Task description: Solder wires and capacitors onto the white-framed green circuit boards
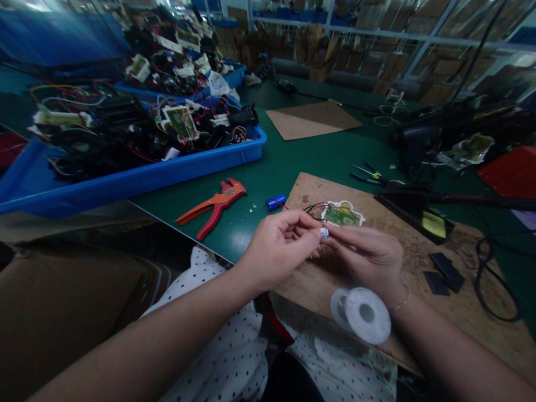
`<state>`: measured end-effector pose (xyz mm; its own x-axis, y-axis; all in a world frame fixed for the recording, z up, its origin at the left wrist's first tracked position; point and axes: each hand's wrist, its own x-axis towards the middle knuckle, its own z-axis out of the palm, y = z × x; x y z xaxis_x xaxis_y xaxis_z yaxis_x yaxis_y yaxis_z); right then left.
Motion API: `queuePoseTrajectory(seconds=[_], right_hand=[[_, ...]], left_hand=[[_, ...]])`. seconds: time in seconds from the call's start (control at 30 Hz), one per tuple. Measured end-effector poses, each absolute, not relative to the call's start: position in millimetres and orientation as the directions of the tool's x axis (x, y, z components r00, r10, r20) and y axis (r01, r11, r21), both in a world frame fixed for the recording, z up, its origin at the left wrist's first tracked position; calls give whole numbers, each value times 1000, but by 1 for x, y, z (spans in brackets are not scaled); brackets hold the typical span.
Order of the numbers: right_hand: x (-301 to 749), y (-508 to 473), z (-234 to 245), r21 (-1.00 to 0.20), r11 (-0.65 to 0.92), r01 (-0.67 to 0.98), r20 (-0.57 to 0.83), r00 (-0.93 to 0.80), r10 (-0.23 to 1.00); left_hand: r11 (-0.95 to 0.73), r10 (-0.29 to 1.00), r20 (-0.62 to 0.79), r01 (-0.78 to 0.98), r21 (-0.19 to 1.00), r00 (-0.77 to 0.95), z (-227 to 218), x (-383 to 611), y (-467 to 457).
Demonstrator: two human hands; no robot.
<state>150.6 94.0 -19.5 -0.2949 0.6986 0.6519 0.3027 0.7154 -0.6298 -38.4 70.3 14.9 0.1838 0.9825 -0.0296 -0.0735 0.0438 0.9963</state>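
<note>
My left hand (285, 240) is closed, its thumb and fingers pinching a small white piece (324, 233) that looks like a wire connector. From the other side, the fingers of my right hand (368, 251) close on the same spot; what exactly they grip is hidden. Just beyond the fingertips lies a green circuit board (341, 215) in a white frame, with red and black wires. A blue cylinder (275, 202), battery-like, rests left of it on the green table. Below my right hand stands a whitish spool (368, 315) at the board's near edge.
Orange-red wire strippers (213, 206) lie to the left. A blue tray (201, 162) is heaped with wired parts. On the right are pliers (372, 176), a black holder with a yellow sponge (434, 223), black pads (446, 273) and a cable (481, 279) on the worn board (402, 273).
</note>
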Motion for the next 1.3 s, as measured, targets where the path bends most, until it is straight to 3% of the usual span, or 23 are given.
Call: queuePoseTrajectory(seconds=[0.83,1.3], right_hand=[[156,92,-21,-575,761,299,682,-339,649],[153,92,-19,-569,756,322,687,-319,653]], left_hand=[[-32,987,46,-95,995,151,13,-34,68],[7,990,6,-94,996,144,18,-37,67]])
